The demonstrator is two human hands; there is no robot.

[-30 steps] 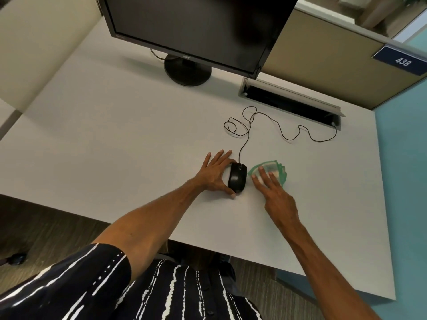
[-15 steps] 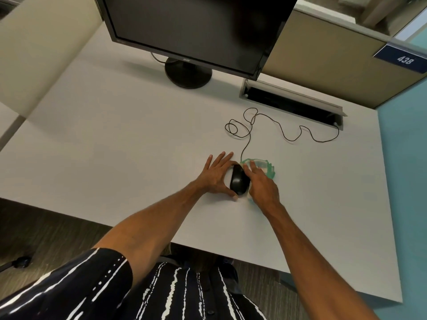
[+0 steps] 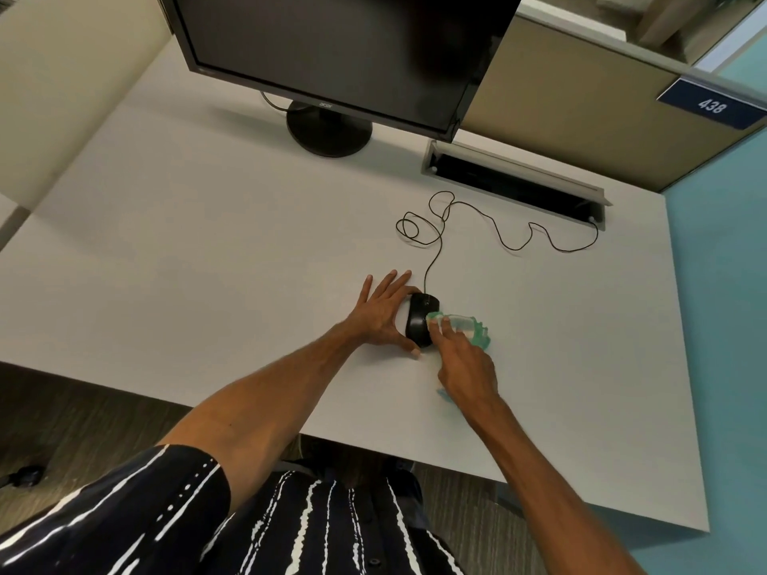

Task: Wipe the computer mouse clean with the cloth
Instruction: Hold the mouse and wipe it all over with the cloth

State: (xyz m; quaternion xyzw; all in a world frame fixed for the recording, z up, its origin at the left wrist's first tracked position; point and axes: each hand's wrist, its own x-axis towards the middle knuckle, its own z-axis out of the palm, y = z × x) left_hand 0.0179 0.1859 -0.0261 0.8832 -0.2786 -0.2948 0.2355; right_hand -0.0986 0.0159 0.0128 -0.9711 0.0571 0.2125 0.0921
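While left hand point(image 3: 384, 315) stays spread bracing mouse point(image 3: 420, 321) | right hand point(image 3: 465, 363) slid cloth point(image 3: 469, 327) rightward, pressing it

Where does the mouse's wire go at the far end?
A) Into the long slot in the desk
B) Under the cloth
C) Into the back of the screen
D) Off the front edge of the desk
A: the thin black wire loops away from the mouse and ends at the right end of the long slot in the desk.
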